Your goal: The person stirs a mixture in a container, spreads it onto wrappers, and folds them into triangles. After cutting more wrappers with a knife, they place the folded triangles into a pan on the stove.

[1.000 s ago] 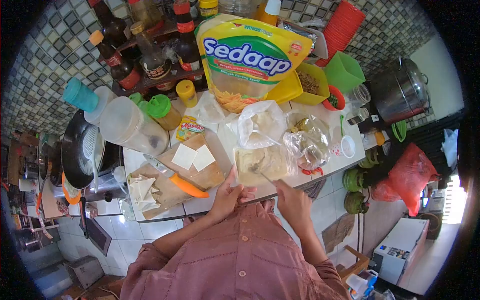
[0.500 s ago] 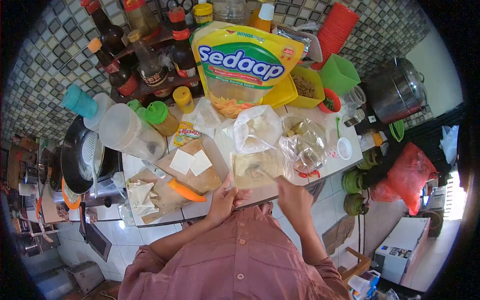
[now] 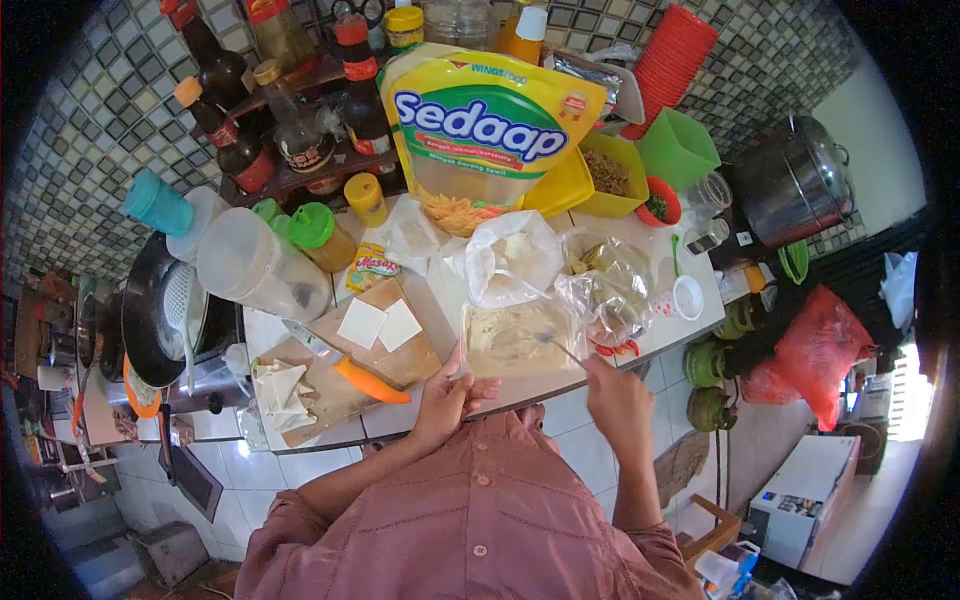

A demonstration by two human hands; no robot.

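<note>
Here's the tub, right at the front edge of the worktop, with pale batter smeared inside. The right hand is closed around a thin metal handle, its far end down in the batter; spoon or fork, I can't tell. And the left hand! Half open, fingers loosely curled, right at the tub's near left corner; how firmly it grips, I can't make out.

Just behind the tub, an open bag of white powder; to its right, a clear plastic bag, with red chillies near the front edge. Over towards the worktop's left front corner lies the chopping board, carrying two white squares, an orange-handled knife and a heap of wrappers. Behind it all, the big yellow pouch stands tall.
</note>
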